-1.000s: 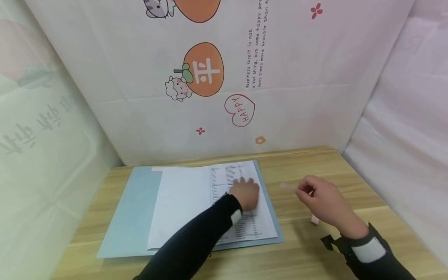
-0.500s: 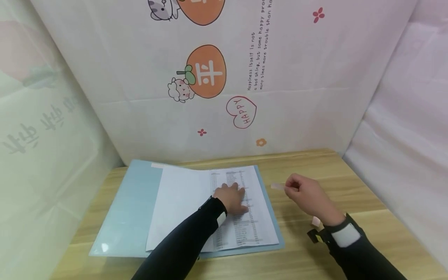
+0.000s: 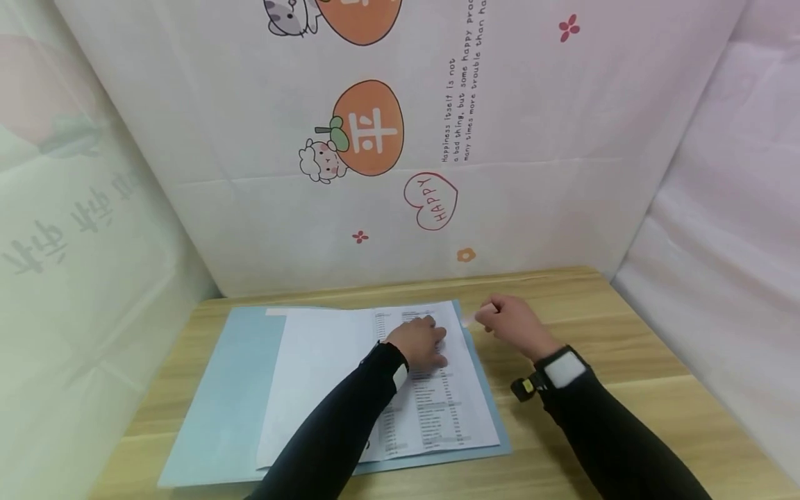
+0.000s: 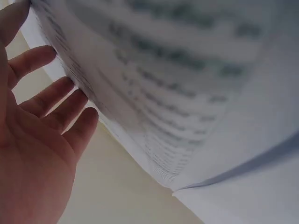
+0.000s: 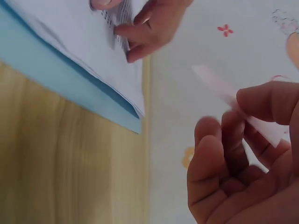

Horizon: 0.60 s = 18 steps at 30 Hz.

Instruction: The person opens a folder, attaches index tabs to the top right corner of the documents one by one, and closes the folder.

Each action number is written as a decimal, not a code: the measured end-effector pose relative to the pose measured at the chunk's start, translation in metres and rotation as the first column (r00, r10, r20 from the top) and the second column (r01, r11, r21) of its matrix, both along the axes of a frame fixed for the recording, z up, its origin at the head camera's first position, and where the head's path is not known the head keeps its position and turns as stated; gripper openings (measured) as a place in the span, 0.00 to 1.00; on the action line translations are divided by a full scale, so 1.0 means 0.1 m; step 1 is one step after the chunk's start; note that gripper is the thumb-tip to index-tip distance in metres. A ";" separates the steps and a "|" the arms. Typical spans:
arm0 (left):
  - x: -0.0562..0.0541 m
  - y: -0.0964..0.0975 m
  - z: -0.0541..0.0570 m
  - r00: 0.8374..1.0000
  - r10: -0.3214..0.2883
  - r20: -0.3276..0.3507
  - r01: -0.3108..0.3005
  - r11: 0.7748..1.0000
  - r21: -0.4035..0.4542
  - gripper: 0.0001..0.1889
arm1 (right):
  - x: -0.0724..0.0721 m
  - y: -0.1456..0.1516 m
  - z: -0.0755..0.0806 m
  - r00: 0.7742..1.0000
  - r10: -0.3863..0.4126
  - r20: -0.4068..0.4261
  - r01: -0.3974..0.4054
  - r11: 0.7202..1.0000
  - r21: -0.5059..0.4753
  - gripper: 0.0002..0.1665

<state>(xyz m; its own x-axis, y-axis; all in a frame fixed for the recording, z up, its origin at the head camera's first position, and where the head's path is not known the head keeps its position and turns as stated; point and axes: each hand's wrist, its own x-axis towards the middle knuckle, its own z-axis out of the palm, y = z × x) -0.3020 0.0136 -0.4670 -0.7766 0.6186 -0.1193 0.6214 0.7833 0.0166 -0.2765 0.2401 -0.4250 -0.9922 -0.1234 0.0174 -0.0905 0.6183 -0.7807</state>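
Note:
My left hand [image 3: 415, 344] rests with spread fingers on the printed sheet [image 3: 437, 410] that lies over the right side of an opened light-blue folder [image 3: 240, 389]. In the left wrist view its fingertips [image 4: 88, 116] touch the paper. My right hand [image 3: 514, 325] is just right of the folder's upper right edge. Between thumb and index finger it pinches a thin, translucent pale-pink strip [image 5: 212, 81], whose free end points toward the sheet. The folder's left side shows bare blue beside a blank white page [image 3: 312, 382].
A pale strip [image 3: 275, 312] sits at the top edge of the blank page. The folder lies on a wood-grain table [image 3: 600, 319]. A white printed cloth [image 3: 531, 208] hangs behind the table, with more cloth on both sides.
My right hand has moved left with the strip, close to the folder's edge. My left hand has shifted left on the sheet. A small pink piece on the table is now hidden behind my right arm.

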 end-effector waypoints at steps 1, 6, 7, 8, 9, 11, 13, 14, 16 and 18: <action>-0.03 0.00 0.00 1.000 -0.003 -0.003 0.003 1.000 -0.003 0.27 | -0.06 -0.03 -0.02 1.000 -0.006 0.019 0.006 1.000 -0.004 0.13; -0.11 0.02 0.05 1.000 -0.024 -0.015 0.025 0.999 0.021 0.23 | -0.34 -0.15 -0.08 0.992 -0.075 0.104 0.080 0.996 -0.039 0.16; -0.11 0.02 0.05 0.999 -0.030 -0.016 0.030 0.999 0.023 0.22 | -0.39 -0.18 -0.10 0.989 -0.089 0.116 0.096 0.994 -0.051 0.16; -0.12 0.02 0.06 0.999 -0.030 -0.013 0.030 0.999 0.030 0.22 | -0.43 -0.21 -0.12 0.987 -0.102 0.127 0.111 0.992 -0.064 0.16; -0.12 0.02 0.06 1.000 -0.027 -0.009 0.027 0.999 0.034 0.22 | -0.48 -0.24 -0.14 0.983 -0.118 0.138 0.130 0.989 -0.077 0.16; -0.13 0.02 0.07 1.000 -0.012 -0.001 0.012 0.999 0.037 0.23 | -0.56 -0.29 -0.19 0.979 -0.136 0.152 0.152 0.983 -0.099 0.17; -0.14 0.02 0.07 1.000 0.009 -0.001 -0.009 1.000 0.030 0.25 | -0.63 -0.34 -0.23 0.974 -0.152 0.169 0.174 0.977 -0.126 0.19; -0.14 0.03 0.08 1.000 0.020 -0.001 -0.020 0.999 0.025 0.25 | -0.66 -0.36 -0.25 0.972 -0.157 0.174 0.182 0.973 -0.139 0.20; -0.16 0.04 0.07 0.999 0.035 -0.006 -0.035 0.999 0.006 0.27 | -0.72 -0.39 -0.29 0.969 -0.160 0.186 0.194 0.964 -0.181 0.21; -0.18 0.06 0.05 0.999 0.039 -0.009 -0.039 0.999 -0.013 0.27 | -0.76 -0.41 -0.34 0.964 -0.165 0.207 0.209 0.955 -0.211 0.20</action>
